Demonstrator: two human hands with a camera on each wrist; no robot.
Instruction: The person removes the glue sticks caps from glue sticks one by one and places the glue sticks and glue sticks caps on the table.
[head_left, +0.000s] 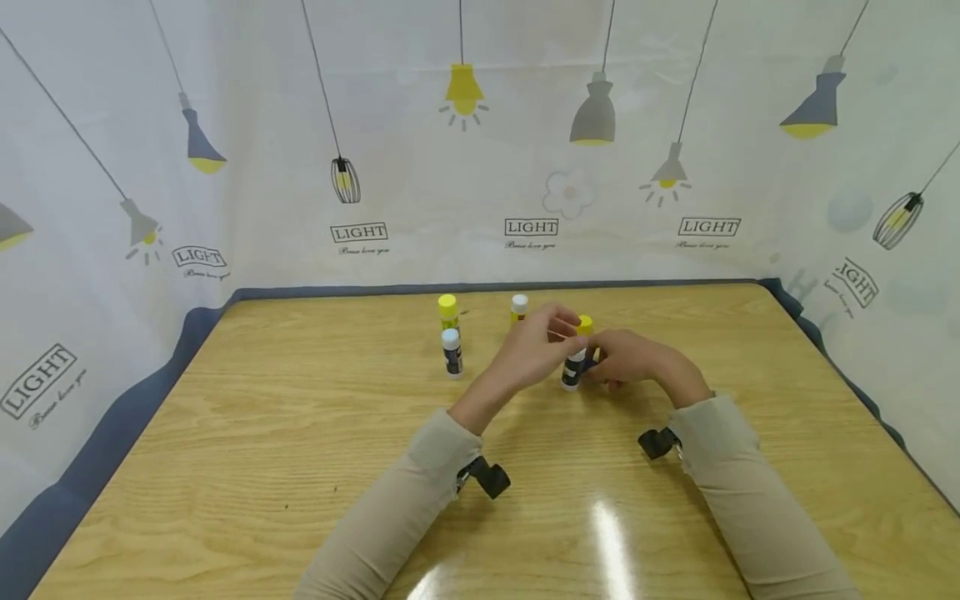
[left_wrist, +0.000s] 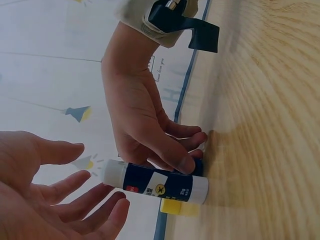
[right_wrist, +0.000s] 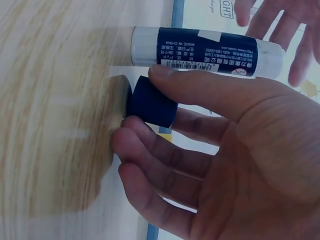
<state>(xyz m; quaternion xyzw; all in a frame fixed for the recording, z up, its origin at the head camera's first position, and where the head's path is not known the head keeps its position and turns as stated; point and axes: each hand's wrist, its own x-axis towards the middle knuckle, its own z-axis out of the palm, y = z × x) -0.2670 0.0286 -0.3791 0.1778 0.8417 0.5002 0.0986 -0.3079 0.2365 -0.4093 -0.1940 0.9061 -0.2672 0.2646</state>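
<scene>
A dark blue glue stick with a white cap and white base stands upright on the table between the hands. My left hand has its fingers loosely spread beside the white cap, fingertips close to it. My right hand pinches a short, dark blue cylinder between thumb and fingers, low over the table, right beside the glue stick's base. Behind them shows a yellow cap, its lower part mostly hidden by the hands.
To the left stand a yellow-capped glue stick and, in front of it, a white-capped dark blue one. Another white-capped glue stick is partly hidden behind my left hand. A printed curtain borders the wooden table.
</scene>
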